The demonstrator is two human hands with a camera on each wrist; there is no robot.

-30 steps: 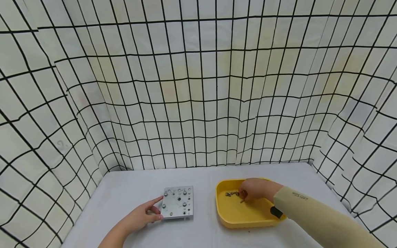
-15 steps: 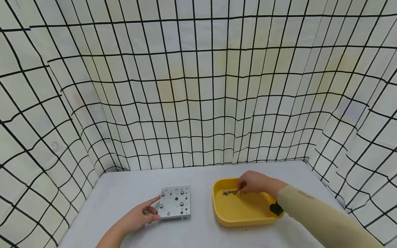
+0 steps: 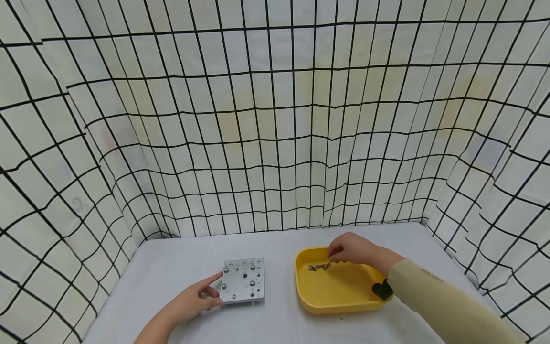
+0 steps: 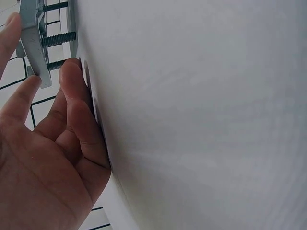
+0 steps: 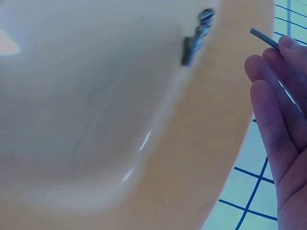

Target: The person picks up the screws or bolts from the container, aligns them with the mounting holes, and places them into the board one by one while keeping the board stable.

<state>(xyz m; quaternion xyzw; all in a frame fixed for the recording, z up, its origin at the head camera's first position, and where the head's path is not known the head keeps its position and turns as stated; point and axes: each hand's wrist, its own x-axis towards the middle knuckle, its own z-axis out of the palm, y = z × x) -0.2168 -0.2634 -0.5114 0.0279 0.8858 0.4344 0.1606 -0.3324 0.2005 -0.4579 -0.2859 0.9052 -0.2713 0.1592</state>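
In the head view a silvery metal plate (image 3: 242, 280) with holes and several bolts lies at left. My left hand (image 3: 193, 301) holds its left edge, thumb at the near corner and forefinger farther up. The left wrist view shows threaded bolts (image 4: 59, 39) sticking out beneath the plate (image 4: 36, 40), with other fingers bent beside them. My right hand (image 3: 353, 249) is over the far side of the yellow tray (image 3: 339, 308). Thumb and fingers pinch a thin grey metal pin (image 5: 264, 38). Several small screws (image 3: 318, 267) lie in the tray near those fingertips.
The plate and tray stand apart on a white-covered table (image 3: 279, 320). White sheets with a black grid (image 3: 275, 143) enclose the back and sides. A dark object (image 3: 382, 290) shows under the right sleeve, over the tray's right rim.
My right hand has moved up and toward the tray's far rim, with the small pin in its fingers. My left hand and the plate keep their place; the view shifted slightly.
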